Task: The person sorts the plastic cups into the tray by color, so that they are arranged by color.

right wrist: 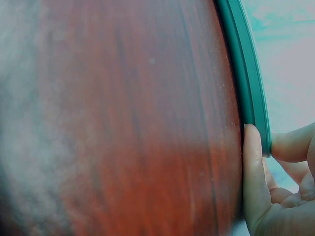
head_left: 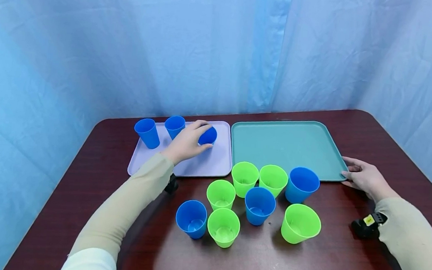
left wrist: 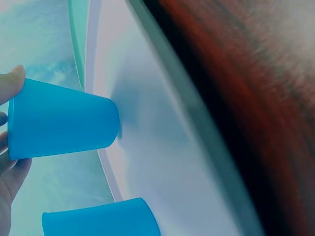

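Observation:
My left hand [head_left: 189, 142] grips a blue cup [head_left: 208, 136] by its rim, over the right half of the lavender tray [head_left: 220, 156]. In the left wrist view, thumb and fingers spread around the rim of the upright cup [left wrist: 64, 120], its base right at the tray's surface. To its left on the same tray stand two more blue cups, one [head_left: 175, 126] partly behind my hand and another [head_left: 147, 133] at the far left corner. My right hand [head_left: 367, 177] pinches the near right corner of the teal tray [head_left: 283, 146], its rim [right wrist: 248, 83] between thumb and fingers.
In front of the trays stand several green cups [head_left: 223, 227] mixed with three blue ones, including one [head_left: 191, 219] at the left and one [head_left: 302, 185] close to the teal tray. The dark wooden table [head_left: 120, 212] ends at a blue curtain [head_left: 207, 46].

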`<state>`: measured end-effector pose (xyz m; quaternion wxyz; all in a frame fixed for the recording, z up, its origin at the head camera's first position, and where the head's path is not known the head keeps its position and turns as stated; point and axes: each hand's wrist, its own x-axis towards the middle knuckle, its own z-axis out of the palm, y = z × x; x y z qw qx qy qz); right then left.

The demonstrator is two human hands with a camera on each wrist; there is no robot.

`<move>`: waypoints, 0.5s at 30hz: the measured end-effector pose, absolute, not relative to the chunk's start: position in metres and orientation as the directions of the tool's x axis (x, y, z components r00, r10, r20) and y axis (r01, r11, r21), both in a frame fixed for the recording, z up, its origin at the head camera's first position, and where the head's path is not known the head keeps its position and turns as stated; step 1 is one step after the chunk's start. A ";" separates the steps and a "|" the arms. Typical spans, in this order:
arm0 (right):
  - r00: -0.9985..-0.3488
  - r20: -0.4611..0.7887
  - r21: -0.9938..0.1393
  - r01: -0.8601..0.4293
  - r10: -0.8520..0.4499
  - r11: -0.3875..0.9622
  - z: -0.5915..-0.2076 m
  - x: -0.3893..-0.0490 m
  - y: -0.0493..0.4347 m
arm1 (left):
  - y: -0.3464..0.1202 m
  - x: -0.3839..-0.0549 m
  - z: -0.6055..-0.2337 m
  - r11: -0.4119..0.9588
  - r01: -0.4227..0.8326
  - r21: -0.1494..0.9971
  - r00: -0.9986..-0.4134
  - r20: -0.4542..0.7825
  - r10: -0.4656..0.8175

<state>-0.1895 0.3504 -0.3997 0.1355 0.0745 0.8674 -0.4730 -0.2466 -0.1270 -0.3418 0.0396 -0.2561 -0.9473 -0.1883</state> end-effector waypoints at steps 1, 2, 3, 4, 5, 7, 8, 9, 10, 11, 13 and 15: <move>-0.952 -0.305 -0.801 0.257 -0.001 0.541 -0.400 -0.190 0.351 | -0.126 -0.247 -0.341 0.801 0.498 0.333 -0.867 0.167 0.470; -0.952 -0.305 -0.801 0.256 -0.002 0.542 -0.400 -0.190 0.351 | -0.125 -0.248 -0.341 0.802 0.497 0.330 -0.867 0.165 0.470; -0.952 -0.305 -0.801 0.256 -0.002 0.542 -0.400 -0.189 0.351 | -0.124 -0.249 -0.340 0.804 0.495 0.329 -0.869 0.162 0.468; -0.953 -0.303 -0.800 0.254 -0.001 0.543 -0.400 -0.189 0.352 | -0.123 -0.250 -0.340 0.806 0.490 0.331 -0.871 0.159 0.465; -0.953 -0.303 -0.799 0.255 0.001 0.544 -0.400 -0.189 0.352 | -0.122 -0.251 -0.341 0.807 0.487 0.333 -0.873 0.156 0.462; -0.953 -0.302 -0.797 0.255 0.005 0.548 -0.401 -0.188 0.352 | -0.121 -0.253 -0.341 0.809 0.479 0.340 -0.877 0.152 0.456; -0.953 -0.301 -0.795 0.256 0.007 0.550 -0.401 -0.187 0.352 | -0.120 -0.254 -0.342 0.810 0.476 0.343 -0.879 0.151 0.453; -0.954 -0.300 -0.793 0.255 0.010 0.553 -0.401 -0.186 0.352 | -0.120 -0.255 -0.342 0.811 0.472 0.346 -0.881 0.147 0.450; -0.954 -0.299 -0.791 0.255 0.012 0.555 -0.402 -0.186 0.352 | -0.120 -0.256 -0.342 0.811 0.470 0.349 -0.882 0.146 0.448; -0.954 -0.300 -0.790 0.256 0.014 0.557 -0.402 -0.185 0.352 | -0.120 -0.257 -0.342 0.811 0.468 0.352 -0.883 0.146 0.446; -0.954 -0.298 -0.789 0.255 0.015 0.559 -0.402 -0.185 0.352 | -0.120 -0.258 -0.343 0.811 0.464 0.357 -0.885 0.150 0.441; -0.954 -0.299 -0.789 0.257 0.017 0.558 -0.401 -0.186 0.353 | -0.120 -0.260 -0.343 0.809 0.463 0.362 -0.886 0.157 0.436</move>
